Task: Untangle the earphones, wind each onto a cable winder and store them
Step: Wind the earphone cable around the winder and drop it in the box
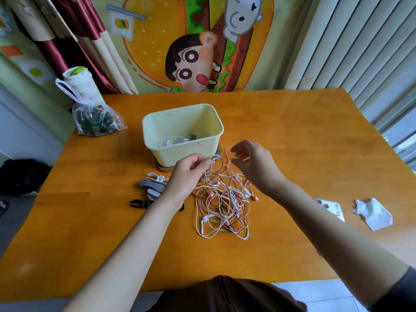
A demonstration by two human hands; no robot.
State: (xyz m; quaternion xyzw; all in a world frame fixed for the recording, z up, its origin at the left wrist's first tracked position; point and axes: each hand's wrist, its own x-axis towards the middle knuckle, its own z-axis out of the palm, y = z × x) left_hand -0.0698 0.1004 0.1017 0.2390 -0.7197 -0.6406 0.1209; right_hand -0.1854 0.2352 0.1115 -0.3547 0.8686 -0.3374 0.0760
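A tangle of white, pink and dark red earphones lies on the wooden table in front of me. My left hand pinches a white cable at the top of the tangle and lifts it. My right hand hovers just right of it with fingers spread and loosely bent; a pink loop runs up by its fingertips, and whether they touch it I cannot tell. Several cable winders in white, grey and black lie left of my left wrist. A pale yellow box behind the tangle holds a few wound items.
A clear plastic bag and a white cup stand at the table's far left corner. A crumpled white paper and a small card lie at the right. A curtain hangs behind the table.
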